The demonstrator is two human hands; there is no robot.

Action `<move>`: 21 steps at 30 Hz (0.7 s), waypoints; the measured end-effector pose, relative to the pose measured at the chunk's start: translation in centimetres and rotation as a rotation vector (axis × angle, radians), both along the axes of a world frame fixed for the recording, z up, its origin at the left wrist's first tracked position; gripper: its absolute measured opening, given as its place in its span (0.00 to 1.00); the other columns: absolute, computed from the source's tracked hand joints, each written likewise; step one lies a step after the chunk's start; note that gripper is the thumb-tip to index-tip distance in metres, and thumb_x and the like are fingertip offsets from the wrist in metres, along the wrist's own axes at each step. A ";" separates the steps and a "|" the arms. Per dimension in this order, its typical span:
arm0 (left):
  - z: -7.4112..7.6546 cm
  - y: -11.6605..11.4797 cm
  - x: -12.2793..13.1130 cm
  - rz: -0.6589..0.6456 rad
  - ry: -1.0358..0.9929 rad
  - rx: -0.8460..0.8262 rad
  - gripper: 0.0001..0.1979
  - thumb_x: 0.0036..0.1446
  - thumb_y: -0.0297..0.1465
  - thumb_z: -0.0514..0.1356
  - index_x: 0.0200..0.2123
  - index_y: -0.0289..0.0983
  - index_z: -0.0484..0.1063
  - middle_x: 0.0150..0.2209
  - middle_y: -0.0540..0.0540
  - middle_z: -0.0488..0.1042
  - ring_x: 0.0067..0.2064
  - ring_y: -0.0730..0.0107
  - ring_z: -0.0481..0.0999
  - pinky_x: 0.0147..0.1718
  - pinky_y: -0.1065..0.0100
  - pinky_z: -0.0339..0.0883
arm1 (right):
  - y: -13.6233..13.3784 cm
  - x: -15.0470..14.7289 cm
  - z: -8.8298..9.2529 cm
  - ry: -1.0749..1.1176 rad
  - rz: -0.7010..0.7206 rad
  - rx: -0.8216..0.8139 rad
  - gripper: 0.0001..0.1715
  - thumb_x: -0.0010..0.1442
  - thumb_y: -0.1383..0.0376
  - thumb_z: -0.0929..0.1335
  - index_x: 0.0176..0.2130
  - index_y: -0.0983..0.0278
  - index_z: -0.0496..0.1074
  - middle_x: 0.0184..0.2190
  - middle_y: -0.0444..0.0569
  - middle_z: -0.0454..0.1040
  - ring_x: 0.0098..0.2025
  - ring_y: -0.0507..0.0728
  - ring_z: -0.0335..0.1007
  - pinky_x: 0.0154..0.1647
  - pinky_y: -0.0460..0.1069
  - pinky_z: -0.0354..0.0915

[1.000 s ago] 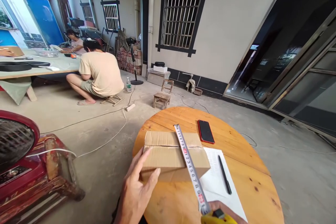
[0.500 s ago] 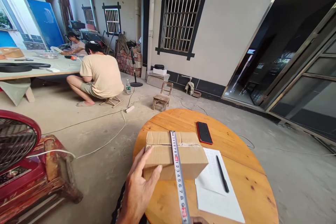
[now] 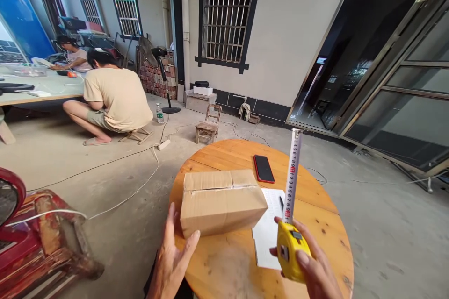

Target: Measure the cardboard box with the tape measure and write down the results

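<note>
A closed cardboard box [image 3: 222,208] rests on the round wooden table [image 3: 329,224]. Beside its near left corner is my left hand [image 3: 173,254], fingers apart and holding nothing. My right hand [image 3: 315,261] grips a yellow tape measure [image 3: 292,250] at the right of the box. The metal blade [image 3: 293,168] stands extended, pointing up and away, clear of the box. Behind it lie white paper sheets [image 3: 265,229] and a black pen [image 3: 281,202], partly hidden by the tape and hand. A phone with a red edge [image 3: 264,168] lies beyond the paper.
A red fan [image 3: 12,215] and a worn wooden stand [image 3: 59,238] are at the left. A person in a cream shirt [image 3: 115,98] sits low by a long table [image 3: 45,96], another person [image 3: 73,58] behind. A small wooden chair [image 3: 207,126] and cables lie beyond.
The tape blade has come off the box top and swung right and up, bringing my right hand and the yellow case into view. My left hand has drawn down and left, off the box.
</note>
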State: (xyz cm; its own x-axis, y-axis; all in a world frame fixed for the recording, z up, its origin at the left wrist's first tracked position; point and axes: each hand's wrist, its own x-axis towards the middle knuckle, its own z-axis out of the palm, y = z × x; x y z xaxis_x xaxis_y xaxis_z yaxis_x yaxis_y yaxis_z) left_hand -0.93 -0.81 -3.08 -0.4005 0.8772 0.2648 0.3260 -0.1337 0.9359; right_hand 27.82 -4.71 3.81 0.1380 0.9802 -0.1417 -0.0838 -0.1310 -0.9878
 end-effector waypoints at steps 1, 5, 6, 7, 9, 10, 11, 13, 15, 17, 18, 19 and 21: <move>-0.2 0.0 0.0 -0.015 -0.002 -0.030 0.39 0.57 0.46 0.62 0.68 0.41 0.54 0.61 0.38 0.68 0.62 0.48 0.67 0.58 0.53 0.64 | 0.7 -0.3 -0.3 0.018 -0.004 0.010 0.41 0.53 0.42 0.70 0.59 0.54 0.60 0.50 0.52 0.75 0.42 0.67 0.79 0.32 0.54 0.71; 0.2 0.0 -0.5 -0.017 0.042 -0.111 0.34 0.58 0.47 0.60 0.65 0.41 0.61 0.57 0.39 0.73 0.58 0.45 0.72 0.54 0.51 0.69 | 2.8 -2.5 -0.7 0.109 0.082 0.050 0.39 0.55 0.44 0.70 0.58 0.59 0.60 0.37 0.49 0.78 0.38 0.65 0.79 0.29 0.52 0.69; 0.7 -0.1 -0.8 0.008 0.069 -0.112 0.35 0.58 0.47 0.60 0.65 0.41 0.60 0.58 0.39 0.72 0.58 0.45 0.72 0.54 0.50 0.69 | 3.1 -3.1 -0.4 0.132 0.098 0.058 0.39 0.56 0.44 0.70 0.59 0.59 0.59 0.35 0.49 0.78 0.38 0.65 0.79 0.28 0.51 0.68; 1.2 -0.2 -1.1 0.035 0.100 -0.111 0.36 0.58 0.47 0.60 0.66 0.41 0.59 0.60 0.38 0.71 0.60 0.45 0.70 0.55 0.50 0.68 | 3.5 -3.5 0.1 0.154 0.112 0.069 0.39 0.56 0.45 0.70 0.59 0.59 0.58 0.35 0.49 0.78 0.38 0.65 0.79 0.27 0.51 0.68; 2.3 -0.5 -1.8 0.069 0.175 -0.119 0.38 0.59 0.47 0.59 0.68 0.42 0.54 0.63 0.39 0.66 0.62 0.46 0.68 0.56 0.50 0.67 | 4.5 -4.0 1.6 0.193 0.138 0.100 0.38 0.56 0.46 0.70 0.58 0.59 0.60 0.37 0.50 0.77 0.38 0.65 0.80 0.24 0.49 0.68; 2.8 -0.5 -2.2 0.079 0.217 -0.119 0.38 0.60 0.47 0.58 0.69 0.43 0.52 0.64 0.39 0.65 0.62 0.46 0.68 0.56 0.49 0.66 | 5.2 -4.2 2.4 0.207 0.151 0.108 0.36 0.57 0.46 0.70 0.57 0.60 0.62 0.39 0.51 0.77 0.37 0.65 0.80 0.22 0.49 0.68; 3.2 -0.5 -2.4 0.087 0.263 -0.109 0.38 0.60 0.48 0.58 0.69 0.43 0.52 0.65 0.40 0.64 0.62 0.47 0.67 0.57 0.49 0.66 | 6.0 -4.3 3.2 0.215 0.162 0.103 0.34 0.57 0.46 0.70 0.55 0.60 0.64 0.42 0.52 0.76 0.36 0.64 0.80 0.21 0.48 0.68; 3.4 -0.3 -2.7 0.081 0.351 -0.062 0.36 0.61 0.48 0.56 0.68 0.42 0.54 0.63 0.40 0.67 0.62 0.49 0.68 0.56 0.50 0.67 | 7.5 -4.3 4.5 0.214 0.177 0.077 0.30 0.57 0.46 0.70 0.51 0.63 0.68 0.46 0.54 0.74 0.35 0.63 0.80 0.20 0.47 0.68; 3.1 0.1 -2.8 0.050 0.424 0.002 0.31 0.62 0.46 0.56 0.65 0.41 0.60 0.60 0.41 0.70 0.60 0.52 0.71 0.55 0.53 0.69 | 8.2 -4.4 5.2 0.197 0.181 0.067 0.29 0.57 0.47 0.71 0.49 0.63 0.69 0.51 0.56 0.72 0.36 0.62 0.80 0.19 0.47 0.68; 2.4 0.5 -2.7 0.016 0.472 0.053 0.26 0.63 0.43 0.56 0.62 0.41 0.65 0.58 0.42 0.73 0.57 0.54 0.74 0.53 0.55 0.71 | 7.9 -4.4 5.1 0.192 0.213 0.056 0.29 0.58 0.47 0.70 0.51 0.62 0.68 0.53 0.56 0.72 0.36 0.61 0.79 0.18 0.46 0.67; 2.1 0.7 -2.6 0.012 0.487 0.073 0.25 0.63 0.43 0.56 0.60 0.41 0.67 0.57 0.42 0.74 0.56 0.55 0.75 0.52 0.55 0.72 | 7.4 -4.5 4.7 0.190 0.258 0.025 0.30 0.58 0.46 0.69 0.52 0.61 0.67 0.53 0.56 0.72 0.36 0.61 0.79 0.17 0.46 0.67; 1.9 0.9 -2.6 0.015 0.495 0.092 0.24 0.63 0.42 0.56 0.60 0.41 0.68 0.56 0.42 0.74 0.55 0.55 0.75 0.51 0.55 0.72 | 6.6 -4.6 4.1 0.183 0.331 -0.025 0.32 0.57 0.43 0.69 0.51 0.61 0.67 0.51 0.57 0.74 0.35 0.62 0.79 0.16 0.46 0.66; 1.6 1.1 -2.5 0.022 0.492 0.122 0.24 0.64 0.42 0.56 0.60 0.41 0.67 0.56 0.42 0.74 0.54 0.56 0.75 0.50 0.55 0.73 | 5.0 -4.9 2.9 0.142 0.501 -0.131 0.40 0.51 0.36 0.69 0.48 0.63 0.70 0.42 0.57 0.78 0.33 0.62 0.78 0.19 0.47 0.68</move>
State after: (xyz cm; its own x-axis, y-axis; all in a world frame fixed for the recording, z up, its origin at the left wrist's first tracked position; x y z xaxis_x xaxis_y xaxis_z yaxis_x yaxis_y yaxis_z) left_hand -3.38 0.25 -1.50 -0.2202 0.8211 0.5266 0.7286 -0.2205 0.6485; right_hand 22.91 0.24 6.75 -0.3714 0.8939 -0.2510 -0.1110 -0.3111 -0.9439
